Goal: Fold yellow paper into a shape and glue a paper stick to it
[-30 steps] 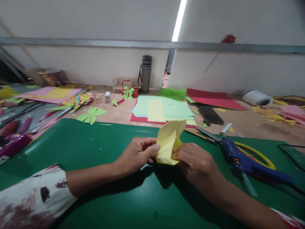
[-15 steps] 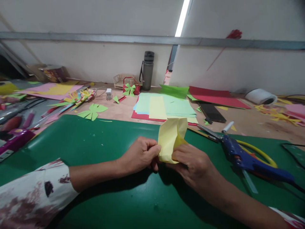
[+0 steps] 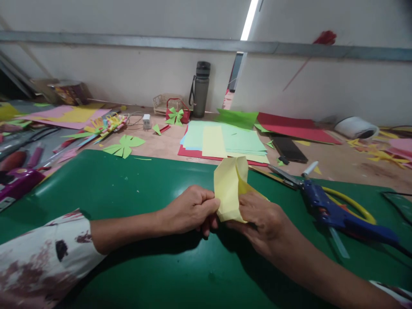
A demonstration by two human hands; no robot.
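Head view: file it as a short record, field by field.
left hand: pinches the left edge of the yellow paper
right hand: holds the yellow paper from below and the right
yellow paper: folded, held up over the green mat
right of hands: blue glue gun, scissors beside it
behind: stack of pastel sheets; grey bottle by the wall

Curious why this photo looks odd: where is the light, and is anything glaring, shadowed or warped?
Head view: the white strip light is blown out and sheens the dark green mat; soft shadows lie under the left hand and right hand gripping the sharp folded yellow paper; head view again: the grey wall rail looks slanted.
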